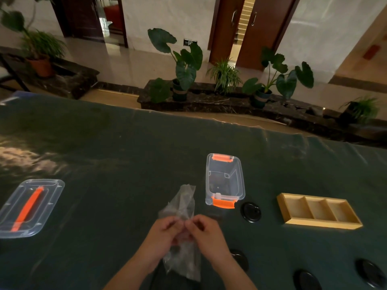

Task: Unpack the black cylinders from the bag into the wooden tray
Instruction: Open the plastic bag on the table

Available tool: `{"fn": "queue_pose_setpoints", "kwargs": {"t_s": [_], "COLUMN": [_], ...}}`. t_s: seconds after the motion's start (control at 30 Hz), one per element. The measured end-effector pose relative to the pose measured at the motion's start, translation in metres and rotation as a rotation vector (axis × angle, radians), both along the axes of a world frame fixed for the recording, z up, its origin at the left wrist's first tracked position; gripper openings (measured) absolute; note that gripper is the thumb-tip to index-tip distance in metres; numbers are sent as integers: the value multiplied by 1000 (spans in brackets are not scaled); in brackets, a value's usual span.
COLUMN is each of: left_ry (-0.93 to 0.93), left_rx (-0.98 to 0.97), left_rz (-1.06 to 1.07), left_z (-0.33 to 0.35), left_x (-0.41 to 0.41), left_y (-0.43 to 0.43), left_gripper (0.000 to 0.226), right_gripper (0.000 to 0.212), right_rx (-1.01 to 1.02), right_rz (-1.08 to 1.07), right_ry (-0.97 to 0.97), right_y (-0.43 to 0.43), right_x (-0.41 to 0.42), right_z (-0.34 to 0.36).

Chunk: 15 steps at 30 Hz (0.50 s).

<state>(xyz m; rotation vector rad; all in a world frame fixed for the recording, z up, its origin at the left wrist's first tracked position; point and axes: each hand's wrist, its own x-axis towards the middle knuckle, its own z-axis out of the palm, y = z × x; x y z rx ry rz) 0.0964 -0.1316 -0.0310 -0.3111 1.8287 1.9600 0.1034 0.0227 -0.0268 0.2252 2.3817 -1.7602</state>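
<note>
Near the front edge of the bench, the head view showed the left hand and right hand both pinched shut on the clear bag, held up between them. Four black cylinders lay loose on the cloth; the wooden tray stood empty, well to the right. Judging by this, the bag looked nearly emptied, and the next move called for carrying cylinders rightward, past the open plastic box. That path looked clear.
</note>
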Motion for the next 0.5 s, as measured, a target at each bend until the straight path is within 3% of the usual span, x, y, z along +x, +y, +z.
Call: {"fn": "queue_pose_setpoints", "kwargs": {"t_s": [0.13,0.3,0.5], "left_ry": [48,271,294], "left_rx": [-272,-721,-949], "left_rz": [170,324,329], "left_z": [9,19,31], "left_x": [-4,-13,-14], "left_y": [-7,-45,-70], "left_gripper": [28,34,25], "right_gripper": [29,32,28], "right_rx": [179,441,620], "right_rz": [-77,-202,-180], "right_ry": [20,103,147], "right_y": [9,35,44], "right_x": [-5,-10,-16], "right_z": [0,9,24]}}
